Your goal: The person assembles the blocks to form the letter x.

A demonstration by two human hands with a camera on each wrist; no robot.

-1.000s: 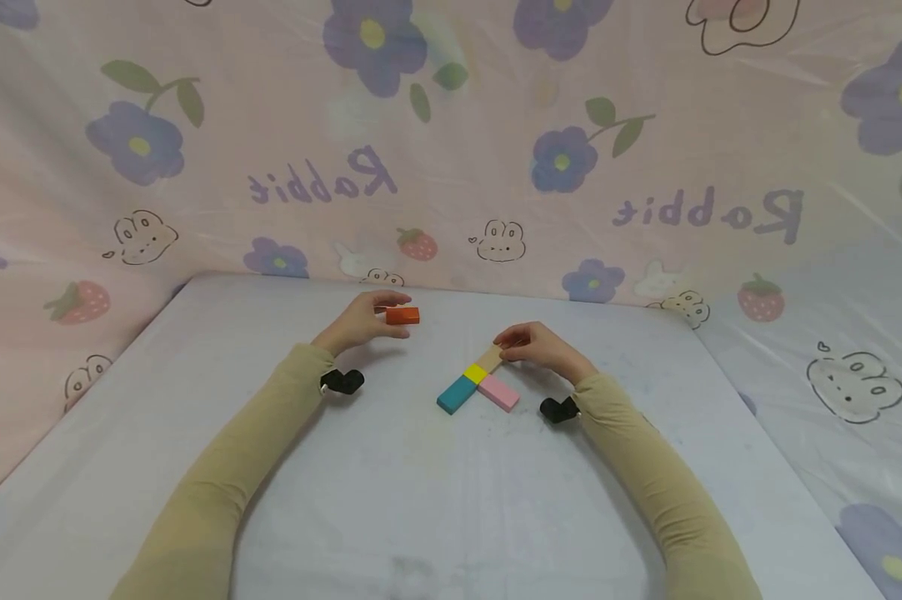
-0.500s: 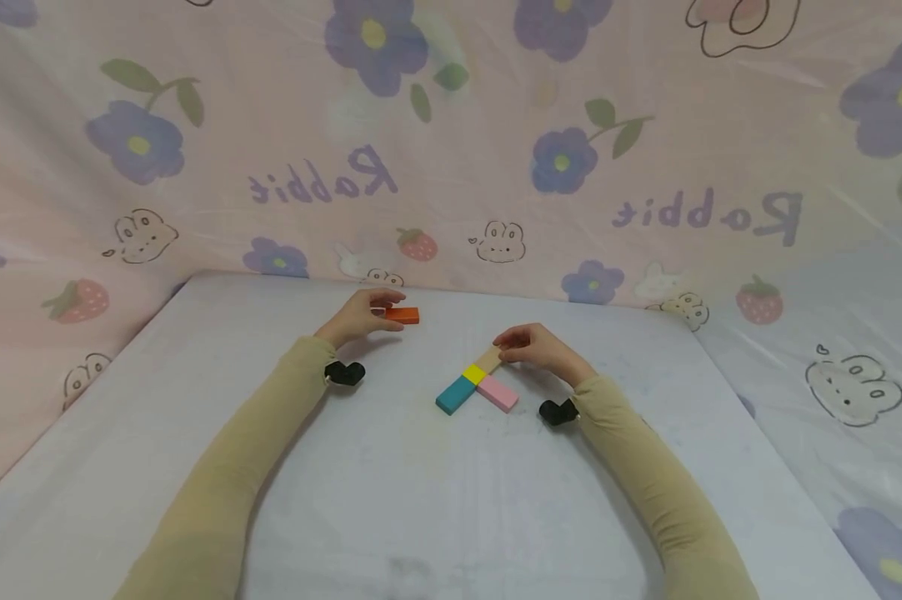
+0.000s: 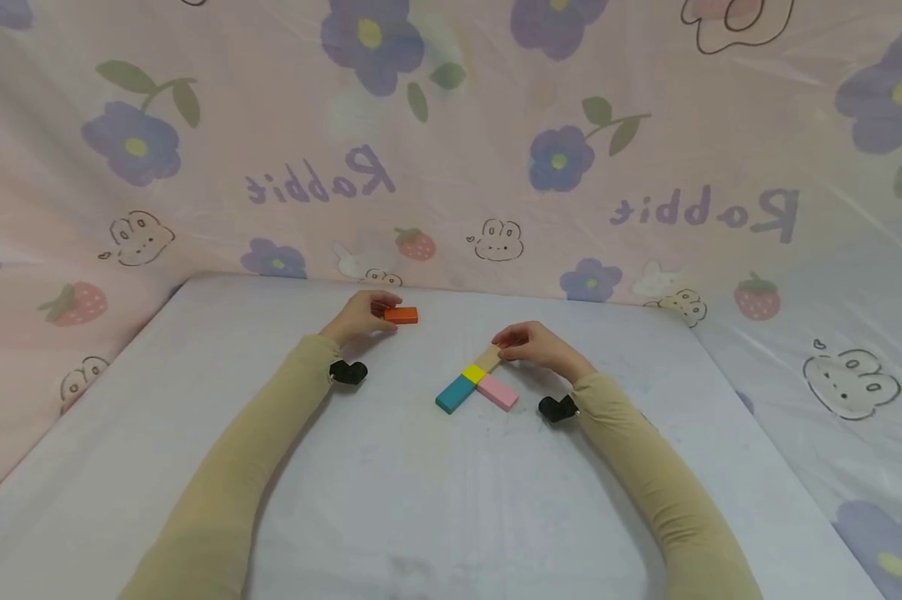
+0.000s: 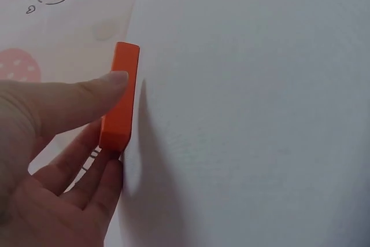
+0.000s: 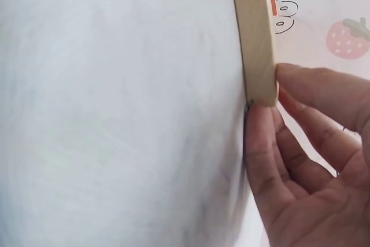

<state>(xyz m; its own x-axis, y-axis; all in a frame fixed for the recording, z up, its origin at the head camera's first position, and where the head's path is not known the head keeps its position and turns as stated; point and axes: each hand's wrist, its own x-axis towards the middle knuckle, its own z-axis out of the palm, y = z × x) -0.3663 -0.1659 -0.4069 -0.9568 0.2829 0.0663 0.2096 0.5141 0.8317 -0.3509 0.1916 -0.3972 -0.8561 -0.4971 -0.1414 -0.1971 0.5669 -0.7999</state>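
In the head view my left hand [image 3: 364, 317] is at the far left of the table, holding an orange block [image 3: 402, 316] by its left end. The left wrist view shows the thumb across the orange block's face and fingers behind it. My right hand [image 3: 541, 347] pinches the far end of a plain wooden block [image 3: 488, 360] between thumb and finger. That wooden block joins a small yellow block [image 3: 474, 374], with a teal block [image 3: 455, 394] in line on its other side. A pink block [image 3: 498, 392] branches off toward the right from the yellow one.
All this lies on a white-covered table [image 3: 391, 492]. Behind and around it hangs a pink curtain [image 3: 451, 150] printed with flowers, rabbits and strawberries. A black wrist device [image 3: 348, 372] sits on the left sleeve, another black wrist device [image 3: 558, 409] on the right.
My left hand's thumb and fingers, spread wide around the orange block, have drawn in on it. The orange block has barely moved. The right hand and the joined blocks stay in place.
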